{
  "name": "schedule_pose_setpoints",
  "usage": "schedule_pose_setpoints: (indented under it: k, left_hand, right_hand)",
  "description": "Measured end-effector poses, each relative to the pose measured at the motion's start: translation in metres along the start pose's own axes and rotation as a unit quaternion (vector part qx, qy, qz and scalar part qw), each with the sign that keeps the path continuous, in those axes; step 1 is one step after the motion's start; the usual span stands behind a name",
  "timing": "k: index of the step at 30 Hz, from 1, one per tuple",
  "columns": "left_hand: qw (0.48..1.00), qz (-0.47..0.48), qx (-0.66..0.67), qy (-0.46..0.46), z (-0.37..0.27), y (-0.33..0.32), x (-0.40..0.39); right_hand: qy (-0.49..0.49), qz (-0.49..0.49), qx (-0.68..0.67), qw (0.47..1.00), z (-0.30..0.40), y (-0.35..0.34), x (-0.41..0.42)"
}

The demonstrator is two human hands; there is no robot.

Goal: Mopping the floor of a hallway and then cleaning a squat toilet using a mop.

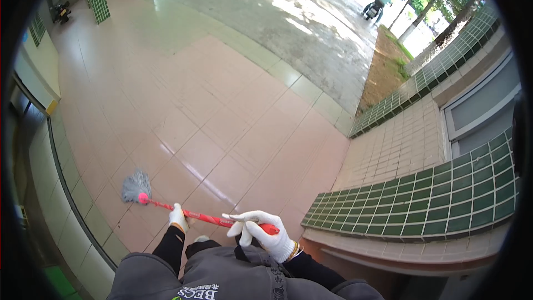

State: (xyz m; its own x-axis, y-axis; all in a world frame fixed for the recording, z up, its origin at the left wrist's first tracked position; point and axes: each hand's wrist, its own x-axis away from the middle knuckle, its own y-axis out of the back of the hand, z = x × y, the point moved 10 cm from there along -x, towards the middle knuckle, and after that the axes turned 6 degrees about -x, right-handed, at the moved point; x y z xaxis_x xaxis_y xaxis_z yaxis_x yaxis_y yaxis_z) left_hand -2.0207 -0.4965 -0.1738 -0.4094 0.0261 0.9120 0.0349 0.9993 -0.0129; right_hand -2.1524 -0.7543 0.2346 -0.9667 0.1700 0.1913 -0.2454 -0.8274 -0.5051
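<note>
A string mop with a grey head [136,187] and a pink collar rests on pink floor tiles [216,133] at the lower left. Its red handle [207,218] runs right, across the front of my body. My left hand [178,218], in a white knit glove, is closed around the lower part of the handle. Near the handle's top end is my right hand [266,233], gloved in white too, with the handle lying against the palm and the index finger stretched out along it; the other fingers are partly bent.
A low green-tiled wall [416,204] stands to the right, by a window [483,108]. A door track [66,191] curves along the left. Beyond the tiles lies a grey pavement [266,21], where a person on a motorbike [374,7] is seen. Another motorbike [62,11] stands far left.
</note>
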Motion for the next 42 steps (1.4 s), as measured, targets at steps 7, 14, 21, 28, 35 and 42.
schedule_pose_setpoints:
  k: [7, 14, 21, 28, 35, 42]
  left_hand:
    - [0.955, 0.168, 0.162, 0.183, 0.053, -0.176, 0.099]
    - [0.877, 0.256, 0.325, 0.246, 0.028, -0.292, 0.165]
    - [0.901, 0.256, 0.328, 0.120, -0.047, -0.371, 0.116]
    - [0.915, 0.267, 0.304, 0.004, -0.177, -0.472, 0.041]
    - [0.928, 0.290, 0.232, 0.019, -0.264, -0.591, -0.030]
    - [0.938, 0.277, 0.197, 0.070, -0.298, -0.668, -0.031]
  right_hand:
    - [0.103, -0.008, -0.099, 0.990, 0.141, 0.076, -0.003]
    - [0.072, 0.118, -0.030, 0.990, 0.206, 0.091, -0.013]
    - [0.042, 0.214, 0.106, 0.970, 0.235, 0.114, -0.063]
    - [0.146, 0.239, 0.239, 0.930, 0.276, 0.140, -0.174]
    - [0.141, 0.191, 0.295, 0.925, 0.308, 0.197, -0.273]
    - [0.089, 0.142, 0.209, 0.963, 0.363, 0.271, -0.339]
